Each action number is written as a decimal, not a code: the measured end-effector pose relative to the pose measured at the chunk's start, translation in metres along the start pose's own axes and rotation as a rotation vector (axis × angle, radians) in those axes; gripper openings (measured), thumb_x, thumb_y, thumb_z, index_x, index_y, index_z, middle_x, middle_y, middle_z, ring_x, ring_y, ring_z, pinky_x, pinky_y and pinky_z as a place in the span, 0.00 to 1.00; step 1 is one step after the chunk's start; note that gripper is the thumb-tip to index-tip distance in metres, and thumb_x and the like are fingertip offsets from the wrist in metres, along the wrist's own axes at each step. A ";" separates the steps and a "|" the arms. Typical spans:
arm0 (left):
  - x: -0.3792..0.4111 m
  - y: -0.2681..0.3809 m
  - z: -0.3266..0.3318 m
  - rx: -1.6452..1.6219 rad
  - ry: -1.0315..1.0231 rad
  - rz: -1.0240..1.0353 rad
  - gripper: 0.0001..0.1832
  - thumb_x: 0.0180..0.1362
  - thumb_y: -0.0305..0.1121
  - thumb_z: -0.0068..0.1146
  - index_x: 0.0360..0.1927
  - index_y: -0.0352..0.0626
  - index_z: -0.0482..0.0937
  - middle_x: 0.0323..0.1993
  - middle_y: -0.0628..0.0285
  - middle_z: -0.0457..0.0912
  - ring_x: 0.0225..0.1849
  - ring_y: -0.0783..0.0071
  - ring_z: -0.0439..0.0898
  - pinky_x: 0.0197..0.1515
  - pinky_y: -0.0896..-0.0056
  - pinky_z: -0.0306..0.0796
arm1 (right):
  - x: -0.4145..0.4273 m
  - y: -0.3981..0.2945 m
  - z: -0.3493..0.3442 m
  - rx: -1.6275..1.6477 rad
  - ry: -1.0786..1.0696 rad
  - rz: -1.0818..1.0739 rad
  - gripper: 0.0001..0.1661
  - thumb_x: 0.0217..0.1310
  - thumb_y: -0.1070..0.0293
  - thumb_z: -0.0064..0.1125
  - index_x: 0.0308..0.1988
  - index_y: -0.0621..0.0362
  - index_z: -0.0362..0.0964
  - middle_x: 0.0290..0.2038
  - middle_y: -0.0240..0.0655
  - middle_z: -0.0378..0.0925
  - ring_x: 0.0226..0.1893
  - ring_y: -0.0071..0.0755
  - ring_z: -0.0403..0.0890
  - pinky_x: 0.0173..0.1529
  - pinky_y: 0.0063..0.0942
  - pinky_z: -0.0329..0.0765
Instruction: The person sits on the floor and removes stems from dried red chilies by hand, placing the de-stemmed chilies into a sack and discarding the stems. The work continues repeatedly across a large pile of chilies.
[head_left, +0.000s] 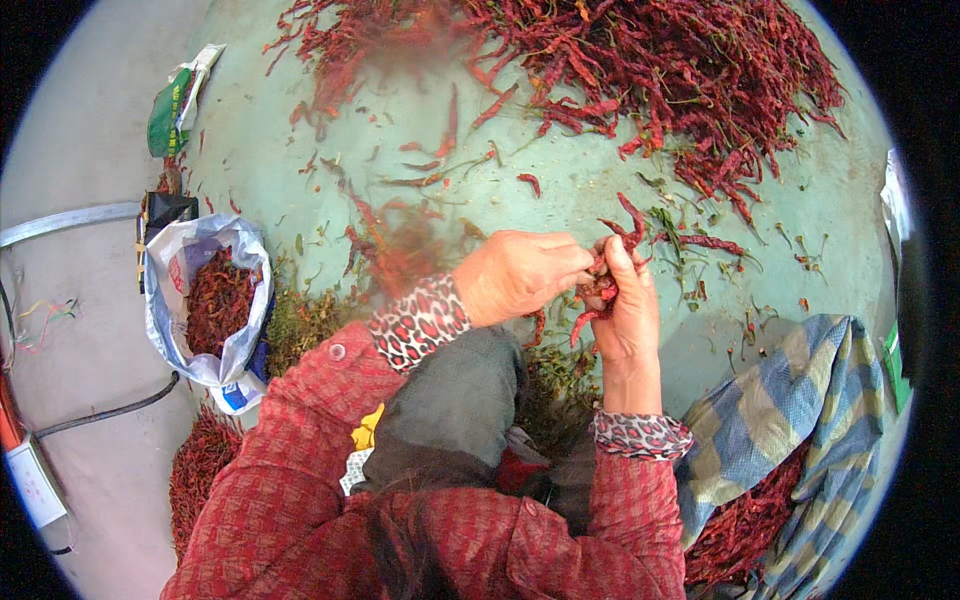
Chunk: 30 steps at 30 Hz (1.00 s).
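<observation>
My right hand holds several dried red chillies, their curved tips poking out above the thumb and below the palm. My left hand meets it from the left, thumb and fingers pinched together on a chilli at the bunch; the exact pinch point is partly hidden by the fingers. Both hands are above my knees, over a pale green floor sheet. Just beyond the right hand, a single dried chilli lies beside some withered green leaves.
A large heap of dried red chillies covers the far side. At left stands a white plastic bag with dark red pieces inside. A checked woven sack holds chillies at right. Loose stems lie near my legs. A black cable crosses the floor.
</observation>
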<state>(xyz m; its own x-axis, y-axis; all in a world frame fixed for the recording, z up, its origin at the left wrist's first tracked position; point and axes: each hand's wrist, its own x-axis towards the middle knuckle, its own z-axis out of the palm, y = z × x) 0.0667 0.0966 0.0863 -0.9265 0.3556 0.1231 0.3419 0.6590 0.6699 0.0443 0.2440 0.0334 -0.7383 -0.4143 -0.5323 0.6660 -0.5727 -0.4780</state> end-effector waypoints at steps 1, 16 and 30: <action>0.002 -0.003 -0.002 0.018 -0.014 0.010 0.08 0.49 0.28 0.54 0.33 0.40 0.72 0.24 0.58 0.71 0.26 0.59 0.74 0.27 0.66 0.69 | 0.003 0.000 0.002 0.025 -0.007 0.026 0.10 0.53 0.62 0.58 0.32 0.56 0.70 0.22 0.25 0.71 0.18 0.15 0.66 0.20 0.14 0.59; 0.062 -0.216 -0.033 0.610 0.271 -0.785 0.15 0.54 0.41 0.46 0.36 0.40 0.74 0.31 0.49 0.77 0.34 0.53 0.76 0.39 0.57 0.68 | 0.027 -0.019 -0.025 -0.013 0.171 -0.087 0.10 0.56 0.63 0.56 0.36 0.55 0.69 0.26 0.27 0.72 0.22 0.15 0.68 0.22 0.14 0.62; -0.014 -0.049 0.015 0.070 -0.050 -0.303 0.11 0.55 0.33 0.47 0.39 0.40 0.73 0.31 0.53 0.76 0.33 0.58 0.77 0.36 0.66 0.71 | 0.025 0.004 -0.021 -0.242 0.127 0.110 0.16 0.51 0.59 0.61 0.38 0.56 0.72 0.28 0.24 0.71 0.24 0.16 0.67 0.28 0.16 0.64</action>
<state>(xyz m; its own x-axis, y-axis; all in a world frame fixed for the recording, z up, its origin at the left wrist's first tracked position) 0.0648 0.0692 0.0408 -0.9796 0.1668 -0.1117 0.0629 0.7833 0.6184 0.0307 0.2466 0.0035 -0.6509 -0.3641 -0.6661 0.7588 -0.3374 -0.5571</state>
